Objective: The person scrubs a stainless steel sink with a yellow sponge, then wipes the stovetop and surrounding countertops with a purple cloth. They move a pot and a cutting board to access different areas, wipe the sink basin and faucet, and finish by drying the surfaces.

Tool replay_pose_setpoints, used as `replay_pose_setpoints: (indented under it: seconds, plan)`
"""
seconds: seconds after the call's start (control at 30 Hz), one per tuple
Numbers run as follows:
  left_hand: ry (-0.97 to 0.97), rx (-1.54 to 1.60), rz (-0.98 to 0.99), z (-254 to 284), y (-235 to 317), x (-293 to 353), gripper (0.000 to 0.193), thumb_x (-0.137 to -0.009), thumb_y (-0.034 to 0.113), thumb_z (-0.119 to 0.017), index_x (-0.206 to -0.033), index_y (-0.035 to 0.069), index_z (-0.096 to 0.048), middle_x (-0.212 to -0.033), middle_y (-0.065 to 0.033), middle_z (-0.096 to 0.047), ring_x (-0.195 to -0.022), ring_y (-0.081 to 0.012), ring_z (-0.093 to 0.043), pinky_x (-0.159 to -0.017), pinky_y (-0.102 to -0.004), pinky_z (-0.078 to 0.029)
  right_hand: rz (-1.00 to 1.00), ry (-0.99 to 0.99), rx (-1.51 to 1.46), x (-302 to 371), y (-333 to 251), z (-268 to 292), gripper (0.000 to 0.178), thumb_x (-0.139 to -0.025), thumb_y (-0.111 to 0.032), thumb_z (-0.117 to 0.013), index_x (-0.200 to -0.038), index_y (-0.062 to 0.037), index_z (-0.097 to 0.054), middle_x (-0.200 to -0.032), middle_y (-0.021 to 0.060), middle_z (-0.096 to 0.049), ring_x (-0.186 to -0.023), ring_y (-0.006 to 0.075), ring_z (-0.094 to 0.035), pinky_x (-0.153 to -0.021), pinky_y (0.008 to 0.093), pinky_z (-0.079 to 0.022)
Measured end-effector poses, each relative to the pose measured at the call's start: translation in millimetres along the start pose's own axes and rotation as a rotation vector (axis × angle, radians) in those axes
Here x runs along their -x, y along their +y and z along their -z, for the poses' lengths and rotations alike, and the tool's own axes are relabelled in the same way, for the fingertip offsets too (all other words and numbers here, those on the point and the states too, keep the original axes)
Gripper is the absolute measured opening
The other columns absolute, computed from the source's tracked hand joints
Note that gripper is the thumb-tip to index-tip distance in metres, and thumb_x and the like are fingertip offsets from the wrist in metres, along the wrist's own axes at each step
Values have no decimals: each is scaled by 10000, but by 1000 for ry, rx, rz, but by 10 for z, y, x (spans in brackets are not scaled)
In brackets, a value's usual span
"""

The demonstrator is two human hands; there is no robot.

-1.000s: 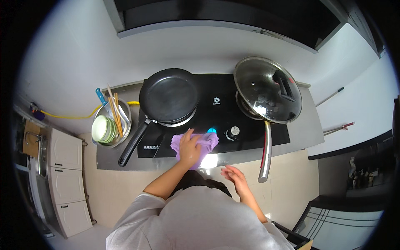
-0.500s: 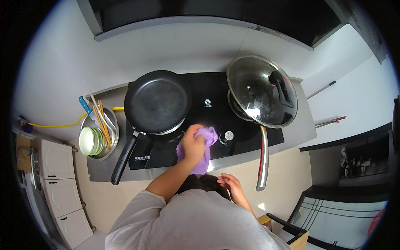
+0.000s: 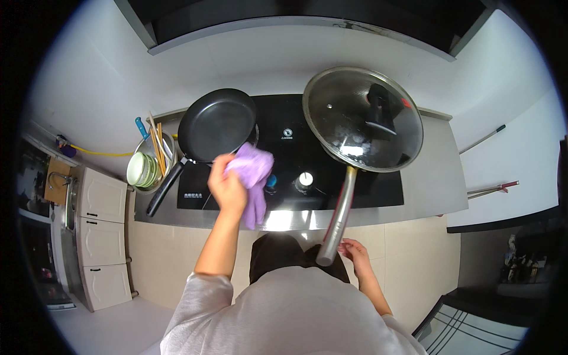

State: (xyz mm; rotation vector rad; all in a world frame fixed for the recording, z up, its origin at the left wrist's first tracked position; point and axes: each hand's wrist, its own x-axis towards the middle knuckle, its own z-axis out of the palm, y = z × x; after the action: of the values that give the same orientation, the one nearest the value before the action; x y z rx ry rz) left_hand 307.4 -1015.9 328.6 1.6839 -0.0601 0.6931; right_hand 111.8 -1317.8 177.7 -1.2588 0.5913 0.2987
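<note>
Purple cloth [image 3: 253,164] is in the left hand [image 3: 229,186], fingers closed on its upper left part, the rest hanging loose toward the front edge of the black glass hob [image 3: 278,118]. Position: over the left half of the hob, just beside the lower right of the frying pan [image 3: 216,124]. Can't tell whether cloth touches pan or glass.

Right hand [image 3: 358,254]: low in front of the counter [image 3: 435,160], fingers loosely bent, nothing visibly gripped. It's by the end of the long metal wok handle [image 3: 342,216], red strip along its side; contact can't be told.

Frying pan: black, left burner, its black handle [image 3: 167,188] angled toward the front left. Right burner: wok under a domed glass lid [image 3: 349,133], dark grip on top.

Two knobs on the hob: silver one [image 3: 305,180] right of the cloth, blue-topped one [image 3: 271,180] at the cloth's edge.

Far left of counter: metal basin [image 3: 168,177] with green-and-white bowls [image 3: 139,168], chopsticks [image 3: 157,139], blue-handled knife [image 3: 141,128]. Yellow hose [image 3: 103,152] runs along the wall behind. Cream cabinet [image 3: 105,242] further left.
</note>
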Motion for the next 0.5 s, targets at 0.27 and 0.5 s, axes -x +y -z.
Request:
replay_pose_setpoints:
  seconds: [0.27,0.5]
  plan:
    - [-631,-891,-73,-548,-191,476,433,-803,346,-538,-1171,117,-552,-1293,-201,-407,-1255,-361,-303,-1049,-409,-207,-10,80,-2,244,96,730,270,-858,-136,-450,-1084,-28,-549,-965,106,-627,-855,175,-611,-753,271,-465]
    - [-1274,-1210,250,-1034,-654,57,580,-891,497,-264,-1404,234,-197,-1466,-146,-77,-1362,-259,-69,-1087,-387,-106,-82,11,-50,243,199,682,277,-866,-122,-453,-1097,16,-517,-979,131,-614,-836,181,-611,-737,269,-482]
